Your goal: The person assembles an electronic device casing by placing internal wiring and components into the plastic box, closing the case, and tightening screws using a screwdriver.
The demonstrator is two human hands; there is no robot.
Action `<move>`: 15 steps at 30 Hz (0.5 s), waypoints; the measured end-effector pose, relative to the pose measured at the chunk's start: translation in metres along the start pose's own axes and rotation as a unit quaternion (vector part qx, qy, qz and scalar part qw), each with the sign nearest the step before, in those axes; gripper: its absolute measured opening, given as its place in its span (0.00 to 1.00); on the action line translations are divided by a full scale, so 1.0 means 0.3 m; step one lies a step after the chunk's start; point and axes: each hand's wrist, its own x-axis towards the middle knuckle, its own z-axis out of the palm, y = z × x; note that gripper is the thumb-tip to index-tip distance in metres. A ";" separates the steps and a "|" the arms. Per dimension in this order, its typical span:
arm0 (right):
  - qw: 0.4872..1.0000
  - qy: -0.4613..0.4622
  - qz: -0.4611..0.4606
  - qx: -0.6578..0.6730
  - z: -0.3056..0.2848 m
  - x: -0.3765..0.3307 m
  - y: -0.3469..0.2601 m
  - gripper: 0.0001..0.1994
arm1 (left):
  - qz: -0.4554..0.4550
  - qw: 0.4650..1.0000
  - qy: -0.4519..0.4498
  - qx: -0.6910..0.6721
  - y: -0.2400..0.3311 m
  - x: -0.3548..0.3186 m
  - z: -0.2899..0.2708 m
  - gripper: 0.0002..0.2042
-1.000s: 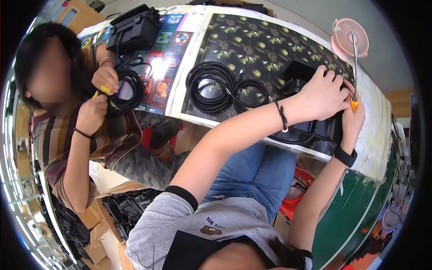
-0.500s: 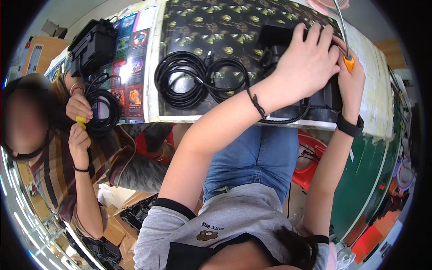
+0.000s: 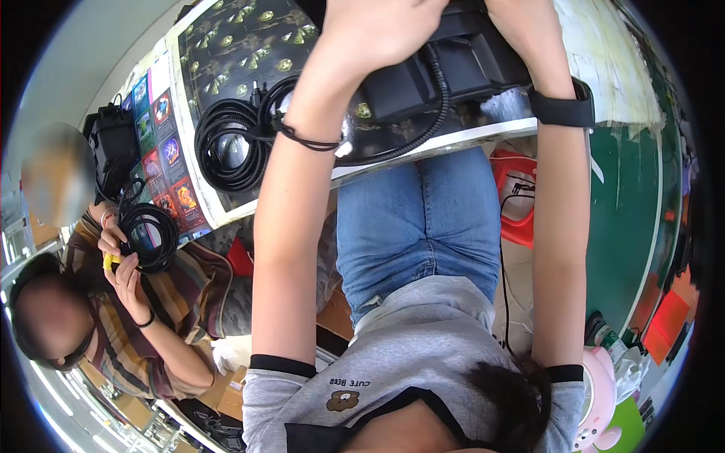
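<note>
A black plastic case (image 3: 483, 57) lies at the table's front edge, and both my hands reach to its far part. My left hand (image 3: 385, 30) is over its left side, the fingers partly cut off by the picture's top edge. At its right side is my right hand (image 3: 525, 30), with its fingers out of view. What either hand grips cannot be made out. From the case a black ribbed cable (image 3: 434, 124) curves left, passing under my left wrist towards a coil of black cable (image 3: 226, 147).
At the left a co-worker (image 3: 162, 302) holds a yellow piece (image 3: 111, 260) beside another black cable coil (image 3: 155, 235). A second black case (image 3: 113, 143) stands on the table beyond. Below the table is a red stool (image 3: 517, 204); a pink bear-shaped item (image 3: 596, 400) is at lower right.
My view has shifted, and both arms now stretch farther forward. The case appears turned. The orange-handled screwdriver that was in my right hand is no longer visible.
</note>
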 end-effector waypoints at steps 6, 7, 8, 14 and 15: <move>0.997 -0.049 -0.009 -0.055 -0.028 0.058 -0.005 0.12 | -0.003 0.997 -0.023 0.080 0.028 0.020 -0.020 0.13; 0.991 -0.076 -0.009 -0.113 -0.034 0.071 -0.015 0.12 | -0.002 0.996 -0.029 0.082 0.031 0.027 -0.025 0.13; 0.988 -0.101 -0.002 -0.117 -0.041 0.086 -0.028 0.11 | -0.016 0.996 -0.047 0.075 0.028 0.041 -0.032 0.13; 0.967 -0.107 -0.006 -0.229 -0.055 0.089 -0.064 0.10 | -0.056 0.993 -0.081 0.060 0.041 0.091 -0.047 0.12; 0.968 -0.107 -0.003 -0.226 -0.051 0.089 -0.056 0.10 | -0.043 0.997 -0.041 0.041 0.049 0.090 -0.051 0.11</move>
